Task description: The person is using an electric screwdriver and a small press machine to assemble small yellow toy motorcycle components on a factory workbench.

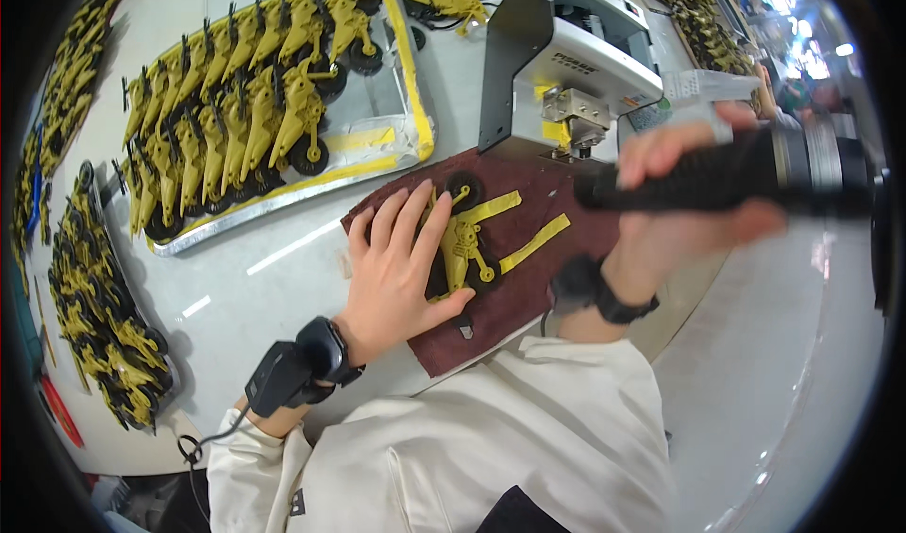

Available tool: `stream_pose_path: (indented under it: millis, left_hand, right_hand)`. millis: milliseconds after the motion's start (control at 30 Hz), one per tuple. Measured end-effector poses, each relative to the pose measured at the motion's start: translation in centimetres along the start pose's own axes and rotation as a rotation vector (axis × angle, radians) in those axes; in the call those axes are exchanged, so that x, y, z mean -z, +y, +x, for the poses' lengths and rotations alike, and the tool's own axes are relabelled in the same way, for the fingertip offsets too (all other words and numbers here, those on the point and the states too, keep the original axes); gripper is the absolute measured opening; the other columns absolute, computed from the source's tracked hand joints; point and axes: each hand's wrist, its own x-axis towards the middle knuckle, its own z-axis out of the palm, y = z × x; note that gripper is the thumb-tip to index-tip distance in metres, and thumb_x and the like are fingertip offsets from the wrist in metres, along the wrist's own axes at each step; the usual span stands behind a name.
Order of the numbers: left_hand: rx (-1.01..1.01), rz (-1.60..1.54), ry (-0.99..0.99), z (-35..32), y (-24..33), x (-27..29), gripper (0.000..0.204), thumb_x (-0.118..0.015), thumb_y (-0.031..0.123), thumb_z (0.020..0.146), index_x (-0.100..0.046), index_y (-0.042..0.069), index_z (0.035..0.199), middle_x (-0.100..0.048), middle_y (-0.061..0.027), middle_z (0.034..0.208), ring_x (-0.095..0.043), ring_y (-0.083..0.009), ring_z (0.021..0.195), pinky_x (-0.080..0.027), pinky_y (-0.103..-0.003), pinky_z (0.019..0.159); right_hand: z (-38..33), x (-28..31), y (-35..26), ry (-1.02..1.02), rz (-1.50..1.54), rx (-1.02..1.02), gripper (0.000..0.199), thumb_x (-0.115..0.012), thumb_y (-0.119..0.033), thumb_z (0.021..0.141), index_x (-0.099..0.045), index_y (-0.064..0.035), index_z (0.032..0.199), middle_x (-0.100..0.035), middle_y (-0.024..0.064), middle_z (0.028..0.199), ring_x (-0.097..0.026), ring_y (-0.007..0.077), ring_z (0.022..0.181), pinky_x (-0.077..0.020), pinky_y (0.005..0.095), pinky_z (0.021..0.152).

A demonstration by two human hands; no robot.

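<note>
On the maroon cloth (519, 269) lies a yellow toy motorcycle (459, 246) with black wheels, partly hidden by my hand. My left hand (394, 264) rests over its left side, fingers stretched and spread, the thumb touching its near end. Two yellow strips (536, 243) show on the cloth right beside the toy. Up to the right, my right hand (675, 188) is closed round a thick black electric screwdriver (717, 176). The tool lies about level, its narrower end toward the left, apart from the toy. Motion smears this hand and the tool.
A white screw feeder (587, 66) with a dark side plate stands just beyond the cloth. Far left, a yellow-edged tray (415, 89) carries rows of similar toys. More yellow and black parts fill a tray (104, 297) at the left. A red-handled tool (61, 410) lies near it.
</note>
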Motion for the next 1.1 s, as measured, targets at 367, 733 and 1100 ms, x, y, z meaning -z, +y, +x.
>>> stream_pose_path:
  millis: [367, 733, 1100]
  left_hand:
    - [-0.002, -0.06, -0.005, -0.2, -0.9, -0.6, 0.098, -0.076, 0.051, 0.059, -0.038, 0.006, 0.138, -0.037, -0.0126, 0.143, -0.035, -0.0332, 0.127, -0.021, -0.049, 0.104]
    - [-0.018, -0.081, -0.004, -0.4, -1.3, -0.2, 0.097, -0.078, 0.048, 0.058, -0.038, 0.007, 0.137, -0.039, -0.0126, 0.14, -0.036, -0.0332, 0.124, -0.024, -0.049, 0.103]
    - [-0.054, -0.075, -0.063, 0.4, -1.8, 0.0, 0.097, -0.078, 0.047, 0.057, -0.038, 0.008, 0.137, -0.035, -0.0108, 0.144, -0.036, -0.0326, 0.126, -0.022, -0.051, 0.104]
  right_hand:
    - [-4.9, -3.0, 1.6, -0.181, 0.422, 0.058, 0.101, -0.029, -0.086, 0.074, -0.031, -0.0008, 0.13, -0.051, 0.0113, 0.064, -0.048, 0.0225, 0.045, -0.0414, 0.0354, 0.044]
    - [-5.9, -3.7, 3.8, -0.205, 0.394, -0.033, 0.103, -0.033, -0.087, 0.07, -0.034, -0.0003, 0.127, -0.053, 0.0116, 0.066, -0.05, 0.023, 0.046, -0.0434, 0.0346, 0.045]
    - [-5.2, -2.1, 5.3, -0.464, 0.33, 0.075, 0.097, -0.046, -0.086, 0.063, -0.041, -0.0046, 0.115, -0.055, 0.011, 0.07, -0.052, 0.022, 0.047, -0.0431, 0.0347, 0.046]
